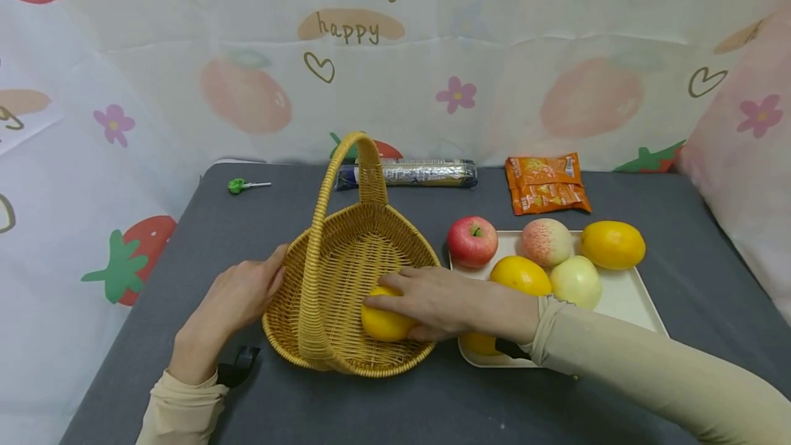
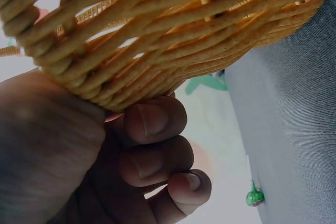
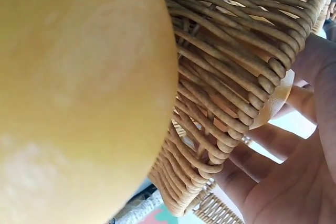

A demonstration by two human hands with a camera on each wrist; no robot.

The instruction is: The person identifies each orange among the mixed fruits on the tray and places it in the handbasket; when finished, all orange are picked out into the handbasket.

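A wicker basket (image 1: 352,356) with a tall arched handle stands on the table. My left hand (image 1: 244,294) grips its left rim; in the left wrist view the fingers (image 2: 155,121) curl beneath the woven edge. My right hand (image 1: 432,301) reaches over the right rim and holds a yellow lemon (image 1: 384,321) low inside the basket. Through the weave in the right wrist view, part of that lemon (image 3: 275,100) shows beside the fingers. Another yellow fruit (image 3: 79,98) fills the left of that view, on the near side of the basket.
To the right, a white tray (image 1: 630,301) carries a red apple (image 1: 472,242), a peach (image 1: 546,242), a pale green fruit (image 1: 576,281) and several yellow fruits (image 1: 612,244). Behind lie a green lollipop (image 1: 237,186), a long shiny packet (image 1: 426,173) and an orange snack bag (image 1: 546,184).
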